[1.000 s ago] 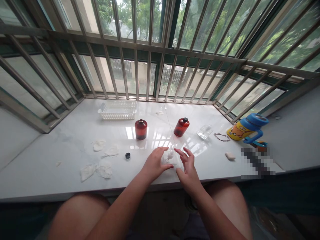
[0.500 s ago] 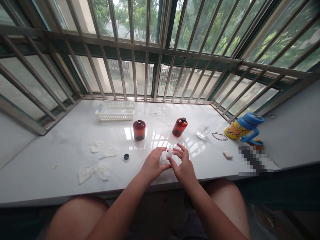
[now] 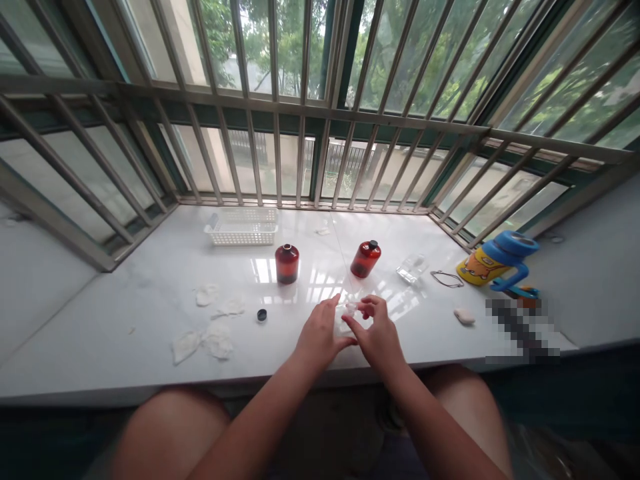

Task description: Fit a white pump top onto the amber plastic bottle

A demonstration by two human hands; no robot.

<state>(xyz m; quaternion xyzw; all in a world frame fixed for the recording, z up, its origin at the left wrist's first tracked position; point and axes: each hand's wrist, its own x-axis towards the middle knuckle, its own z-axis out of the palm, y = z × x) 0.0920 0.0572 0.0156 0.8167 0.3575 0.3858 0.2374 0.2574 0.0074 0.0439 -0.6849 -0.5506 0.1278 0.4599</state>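
Note:
My left hand (image 3: 320, 333) is curled round the side of a small clear container (image 3: 344, 320), low over the front part of the white counter. At the container's top, my right hand (image 3: 376, 332) has its thumb and fingers bent in on a whitish, knob-like piece (image 3: 351, 308). My fingers cover part of both, so their exact kind is unclear. Beyond my hands stand a brown-red bottle (image 3: 287, 265) with an uncapped neck and a second brown-red bottle (image 3: 366, 260) with a black cap. A loose black cap (image 3: 262, 316) lies left of my left hand.
Crumpled white tissues (image 3: 219, 339) lie on the left of the counter (image 3: 125, 360). A white basket (image 3: 243, 230) stands at the back. On the right are a clear plastic piece (image 3: 412, 269), a thin loop (image 3: 447, 279), a pale lump (image 3: 465, 317) and a blue-yellow flask (image 3: 493, 260). Bars line the window.
The whole view has shifted slightly, so things appear further right. My right fingers, more spread before, are now curled closer at the container's top. My left hand keeps its hold.

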